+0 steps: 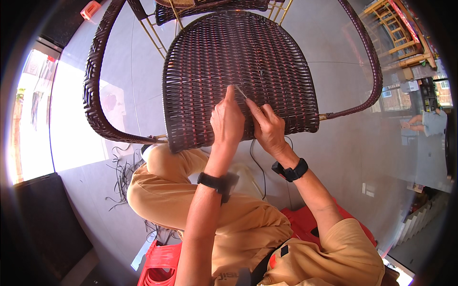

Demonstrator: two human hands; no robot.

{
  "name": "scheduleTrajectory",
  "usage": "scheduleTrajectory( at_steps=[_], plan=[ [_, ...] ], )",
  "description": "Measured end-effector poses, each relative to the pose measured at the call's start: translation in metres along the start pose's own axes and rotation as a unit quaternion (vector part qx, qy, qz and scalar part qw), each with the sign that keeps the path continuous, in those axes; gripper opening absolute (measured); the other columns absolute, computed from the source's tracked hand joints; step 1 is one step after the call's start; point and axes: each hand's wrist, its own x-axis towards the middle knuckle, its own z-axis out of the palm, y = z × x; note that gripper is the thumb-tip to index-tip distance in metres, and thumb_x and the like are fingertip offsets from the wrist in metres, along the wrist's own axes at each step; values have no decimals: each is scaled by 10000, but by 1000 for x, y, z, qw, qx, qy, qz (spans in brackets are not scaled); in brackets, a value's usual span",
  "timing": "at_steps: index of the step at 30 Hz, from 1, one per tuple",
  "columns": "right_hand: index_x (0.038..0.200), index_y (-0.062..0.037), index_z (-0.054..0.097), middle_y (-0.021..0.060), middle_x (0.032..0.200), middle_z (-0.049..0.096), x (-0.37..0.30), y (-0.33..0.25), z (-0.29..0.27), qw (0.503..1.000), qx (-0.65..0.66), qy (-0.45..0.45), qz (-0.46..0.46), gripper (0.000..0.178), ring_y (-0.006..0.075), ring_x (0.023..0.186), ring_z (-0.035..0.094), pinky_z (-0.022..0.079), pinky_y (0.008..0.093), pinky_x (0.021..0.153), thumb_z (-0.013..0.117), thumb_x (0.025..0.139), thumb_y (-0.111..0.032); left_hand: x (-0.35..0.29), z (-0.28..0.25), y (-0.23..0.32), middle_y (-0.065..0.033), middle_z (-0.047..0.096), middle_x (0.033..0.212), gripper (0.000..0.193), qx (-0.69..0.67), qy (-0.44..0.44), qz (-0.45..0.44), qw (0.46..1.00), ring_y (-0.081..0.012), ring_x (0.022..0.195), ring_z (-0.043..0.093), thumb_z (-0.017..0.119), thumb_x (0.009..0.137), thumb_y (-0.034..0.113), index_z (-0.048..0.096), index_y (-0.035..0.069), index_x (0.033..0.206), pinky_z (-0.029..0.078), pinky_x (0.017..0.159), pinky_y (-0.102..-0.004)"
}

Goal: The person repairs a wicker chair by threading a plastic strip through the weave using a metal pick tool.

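A dark brown woven chair seat (205, 57), with reddish strands through it, faces me between two looped, wicker-wrapped arms. My left hand (228, 120) rests on its lower middle, one finger stretched up along the weave and the others curled in; whatever they grip is hidden. Close beside it, my right hand (268, 125) is closed around a thin metal pick-like tool (241, 92). The tool's tip meets the weave by my left fingertip. Its handle is concealed within my right hand.
Loose dark strips (125, 178) lie tangled on the floor to the left, near my bent knee. A red plastic stool (160, 262) stands at lower left. A black cord (260, 167) trails under the seat. Bamboo-coloured frames (396, 35) stand far right.
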Motion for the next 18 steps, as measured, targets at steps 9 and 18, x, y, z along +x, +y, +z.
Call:
scheduleTrajectory(
  at_steps=[9,18],
  plan=[
    [1159,-62,630,71,752,543,0,-1,2,1000,1,11,7,366,231,578,577,468,337,492,626,811,51,0,10,-13,-66,574,596,244,-260,60,-22,964,-100,425,521,568,870,-12,459,-2,1088,412,375,-243],
    [1151,-57,628,76,764,544,0,-1,1,1000,13,9,4,363,240,584,579,463,344,489,615,809,63,3,10,-10,-69,572,598,232,-341,56,-45,938,-87,434,501,560,867,-16,441,7,1066,398,394,-224]
  ],
)
